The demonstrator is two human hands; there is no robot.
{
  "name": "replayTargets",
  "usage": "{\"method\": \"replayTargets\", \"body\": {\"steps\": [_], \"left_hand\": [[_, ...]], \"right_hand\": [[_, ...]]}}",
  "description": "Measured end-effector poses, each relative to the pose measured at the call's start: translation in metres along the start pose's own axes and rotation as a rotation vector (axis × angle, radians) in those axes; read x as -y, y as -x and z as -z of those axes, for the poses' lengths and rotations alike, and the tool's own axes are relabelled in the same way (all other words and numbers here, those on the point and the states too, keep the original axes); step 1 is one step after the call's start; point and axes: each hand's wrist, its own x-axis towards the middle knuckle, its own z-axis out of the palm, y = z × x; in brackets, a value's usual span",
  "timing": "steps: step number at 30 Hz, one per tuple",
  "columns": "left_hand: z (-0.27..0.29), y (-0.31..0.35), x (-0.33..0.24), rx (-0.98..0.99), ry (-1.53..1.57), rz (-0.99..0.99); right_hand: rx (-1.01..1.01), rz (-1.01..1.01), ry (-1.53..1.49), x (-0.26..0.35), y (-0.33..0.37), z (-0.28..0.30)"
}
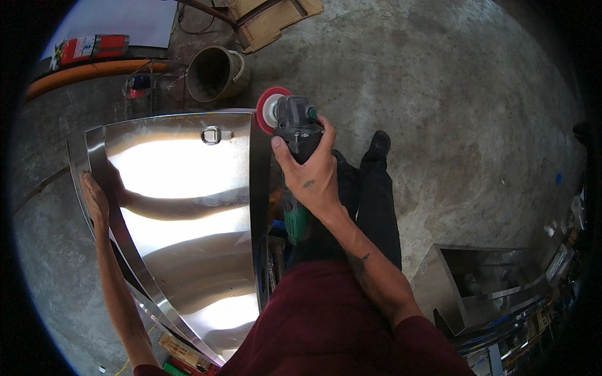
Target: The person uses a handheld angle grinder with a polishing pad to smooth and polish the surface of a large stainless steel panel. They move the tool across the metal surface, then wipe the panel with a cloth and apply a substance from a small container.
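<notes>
My right hand [315,178] is wrapped round the dark head of an angle grinder [298,135]. Its green body hangs back toward my waist. A red disc with a white centre [274,110] is fitted to it and stands at the far right corner of a shiny sheet-metal panel [182,166]; I cannot tell whether they touch. Toward the panel's far edge sits a small metal latch [212,135]. My left hand [94,197] grips the bent rim along the panel's left side, its fingers partly hidden.
A bucket [216,74] lies tipped beyond the panel, near an orange hose [94,74] and flattened cardboard [276,22]. To the right, an open metal box [483,285] rests on the concrete floor [464,125]. A cardboard piece [185,352] lies at the lower left.
</notes>
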Motion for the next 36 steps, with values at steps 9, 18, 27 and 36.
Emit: {"method": "replayTargets", "body": {"steps": [9, 18, 27, 36], "left_hand": [[0.0, 0.0, 0.022, 0.041, -0.027, 0.033], [0.0, -0.001, 0.023, 0.084, -0.002, 0.059], [-0.007, -0.002, 0.03, 0.056, -0.071, 0.024], [-0.014, 0.002, 0.012, 0.033, -0.043, 0.145]], "right_hand": [[0.015, -0.148, 0.139, -0.028, -0.021, 0.009], [0.056, -0.011, 0.049, 0.01, 0.001, 0.006], [0.005, -0.234, 0.132, -0.026, -0.024, 0.014], [-0.063, -0.511, 0.055, -0.048, -0.037, 0.05]]}}
